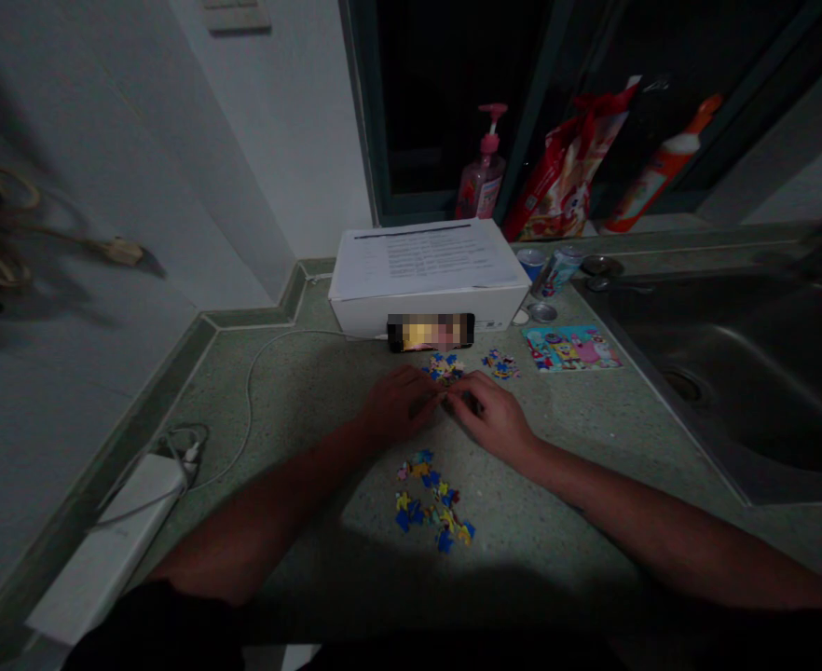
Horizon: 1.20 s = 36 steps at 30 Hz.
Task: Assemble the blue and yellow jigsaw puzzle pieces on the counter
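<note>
On the tabletop (299, 396), the left hand (401, 403) and right hand (491, 410) met at their bent fingertips; it was too dark to tell whether they gripped a piece. The pile (443, 366) of puzzle pieces lay just beyond those fingertips, centred between the hands, with no clear long axis. A small cluster (500, 363) lay to its right, nearer the right hand. The loose pieces (445, 517) lay on the body's side of the hands, between the forearms, strung roughly away from the person.
</note>
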### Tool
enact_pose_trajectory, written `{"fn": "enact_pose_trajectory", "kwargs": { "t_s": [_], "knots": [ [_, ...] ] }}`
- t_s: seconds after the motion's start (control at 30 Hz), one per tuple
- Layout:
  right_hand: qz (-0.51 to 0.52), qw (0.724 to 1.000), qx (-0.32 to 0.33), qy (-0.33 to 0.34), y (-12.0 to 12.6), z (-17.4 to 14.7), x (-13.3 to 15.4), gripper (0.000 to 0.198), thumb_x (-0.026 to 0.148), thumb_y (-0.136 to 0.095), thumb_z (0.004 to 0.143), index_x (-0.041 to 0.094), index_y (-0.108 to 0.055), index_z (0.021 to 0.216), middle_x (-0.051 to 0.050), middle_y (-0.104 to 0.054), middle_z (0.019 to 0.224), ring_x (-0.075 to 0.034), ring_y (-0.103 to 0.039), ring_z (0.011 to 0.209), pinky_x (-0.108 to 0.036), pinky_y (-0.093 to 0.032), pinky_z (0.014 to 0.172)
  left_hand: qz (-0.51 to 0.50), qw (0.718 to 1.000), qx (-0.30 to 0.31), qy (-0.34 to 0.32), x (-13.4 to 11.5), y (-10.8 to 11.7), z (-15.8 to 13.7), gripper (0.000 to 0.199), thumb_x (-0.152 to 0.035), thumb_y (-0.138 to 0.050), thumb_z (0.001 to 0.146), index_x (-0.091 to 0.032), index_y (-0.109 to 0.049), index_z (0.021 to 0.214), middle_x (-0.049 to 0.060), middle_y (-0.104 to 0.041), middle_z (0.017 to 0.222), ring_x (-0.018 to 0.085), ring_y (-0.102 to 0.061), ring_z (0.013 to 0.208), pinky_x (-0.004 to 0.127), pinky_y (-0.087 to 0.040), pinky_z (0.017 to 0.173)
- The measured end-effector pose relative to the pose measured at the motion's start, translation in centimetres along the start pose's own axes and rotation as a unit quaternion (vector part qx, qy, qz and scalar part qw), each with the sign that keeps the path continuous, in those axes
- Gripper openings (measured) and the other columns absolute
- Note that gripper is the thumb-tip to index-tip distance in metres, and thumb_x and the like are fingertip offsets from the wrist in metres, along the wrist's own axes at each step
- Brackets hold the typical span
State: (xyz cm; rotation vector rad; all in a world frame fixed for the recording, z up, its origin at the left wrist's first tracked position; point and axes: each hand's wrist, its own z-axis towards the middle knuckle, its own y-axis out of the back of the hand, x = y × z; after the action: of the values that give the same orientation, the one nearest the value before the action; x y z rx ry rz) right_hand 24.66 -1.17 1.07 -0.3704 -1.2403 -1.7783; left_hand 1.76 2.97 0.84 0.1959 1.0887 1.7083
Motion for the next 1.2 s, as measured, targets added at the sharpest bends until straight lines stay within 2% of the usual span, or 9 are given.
{"fn": "enact_pose_trajectory", "kwargs": {
  "t_s": [0.1, 0.2, 0.43, 0.6, 0.8, 0.93, 1.0, 1.07, 1.2],
  "knots": [
    [0.02, 1.0, -0.019, -0.007, -0.02, 0.14, -0.07, 0.012, 0.03, -0.063, 0.103, 0.026, -0.073, 0.097, -0.004, -0.074, 0.092, -0.02, -0.067, 0.074, -0.033, -0.05, 0.068, 0.01, 1.0, -0.011, -0.005, 0.15, -0.14, -0.13, 0.019, -0.031, -0.063, 0.108, -0.022, -0.075, 0.119, 0.009, -0.082, 0.107, 0.023, -0.077, 0.102, 0.041, -0.067, 0.09],
    [0.047, 0.998, -0.026, -0.022, -0.17, 0.15, -0.18, 0.01, 0.029, -0.064, 0.101, 0.026, -0.072, 0.094, -0.002, -0.071, 0.087, -0.018, -0.063, 0.067, -0.032, -0.047, 0.063, 0.024, 1.0, -0.011, -0.009, 0.32, -0.38, -0.19, 0.019, -0.037, -0.062, 0.11, -0.025, -0.075, 0.116, 0.006, -0.082, 0.107, 0.022, -0.078, 0.1, 0.04, -0.067, 0.089],
    [0.064, 0.997, -0.012, -0.033, -0.33, 0.09, -0.39, 0.009, 0.03, -0.063, 0.099, 0.027, -0.07, 0.094, -0.001, -0.07, 0.086, -0.016, -0.061, 0.063, -0.031, -0.046, 0.062, 0.022, 0.999, -0.017, -0.021, 0.35, -0.38, -0.25, 0.017, -0.031, -0.061, 0.112, -0.022, -0.075, 0.118, 0.008, -0.082, 0.106, 0.022, -0.077, 0.099, 0.039, -0.066, 0.091],
    [0.047, 0.998, -0.019, -0.028, -0.13, 0.06, -0.13, 0.018, 0.032, -0.066, 0.1, 0.027, -0.075, 0.114, -0.005, -0.074, 0.103, -0.017, -0.064, 0.07, -0.034, -0.051, 0.067, 0.011, 1.0, -0.013, 0.001, 0.32, -0.21, -0.23, 0.022, -0.033, -0.06, 0.111, -0.024, -0.074, 0.125, 0.008, -0.082, 0.108, 0.023, -0.078, 0.102, 0.04, -0.067, 0.092],
    [0.044, 0.999, -0.027, -0.007, -0.15, 0.04, -0.04, 0.023, 0.034, -0.066, 0.102, 0.03, -0.078, 0.12, -0.007, -0.076, 0.109, -0.023, -0.071, 0.085, -0.039, -0.058, 0.077, -0.027, 0.999, -0.024, 0.035, 0.5, -0.23, -0.18, 0.027, -0.035, -0.063, 0.105, -0.045, -0.071, 0.128, 0.0, -0.084, 0.114, 0.026, -0.079, 0.102, 0.049, -0.07, 0.086],
    [0.032, 0.999, -0.013, -0.023, -0.16, -0.01, -0.15, 0.024, 0.034, -0.067, 0.101, 0.031, -0.08, 0.121, -0.008, -0.077, 0.115, -0.022, -0.07, 0.081, -0.04, -0.06, 0.076, -0.05, 0.997, -0.019, 0.053, 0.25, 0.01, -0.04, 0.036, -0.034, -0.065, 0.101, -0.052, -0.069, 0.132, 0.0, -0.084, 0.113, 0.03, -0.08, 0.102, 0.057, -0.07, 0.085],
    [0.029, 0.999, -0.002, -0.022, -0.14, -0.02, -0.22, 0.024, 0.032, -0.068, 0.101, 0.033, -0.082, 0.121, -0.008, -0.077, 0.118, -0.023, -0.073, 0.087, -0.041, -0.061, 0.079, -0.052, 0.997, -0.009, 0.058, 0.06, 0.17, 0.02, 0.039, -0.034, -0.066, 0.099, -0.054, -0.069, 0.132, -0.001, -0.084, 0.113, 0.03, -0.08, 0.102, 0.058, -0.07, 0.086],
    [0.03, 0.999, 0.009, -0.01, -0.09, 0.0, -0.26, 0.024, 0.031, -0.067, 0.102, 0.034, -0.082, 0.12, -0.008, -0.078, 0.118, -0.025, -0.075, 0.095, -0.041, -0.062, 0.082, -0.046, 0.998, -0.005, 0.047, -0.08, 0.28, 0.04, 0.037, -0.032, -0.066, 0.099, -0.051, -0.07, 0.13, -0.001, -0.084, 0.114, 0.029, -0.08, 0.103, 0.055, -0.07, 0.087],
    [0.041, 0.999, 0.021, 0.011, 0.01, 0.07, -0.15, 0.024, 0.031, -0.065, 0.105, 0.032, -0.082, 0.121, -0.008, -0.079, 0.116, -0.026, -0.076, 0.103, -0.042, -0.062, 0.086, -0.022, 1.0, -0.016, 0.016, -0.21, 0.24, -0.03, 0.024, -0.031, -0.063, 0.102, -0.033, -0.072, 0.124, 0.005, -0.083, 0.112, 0.026, -0.079, 0.105, 0.047, -0.069, 0.09]
  ]
}}
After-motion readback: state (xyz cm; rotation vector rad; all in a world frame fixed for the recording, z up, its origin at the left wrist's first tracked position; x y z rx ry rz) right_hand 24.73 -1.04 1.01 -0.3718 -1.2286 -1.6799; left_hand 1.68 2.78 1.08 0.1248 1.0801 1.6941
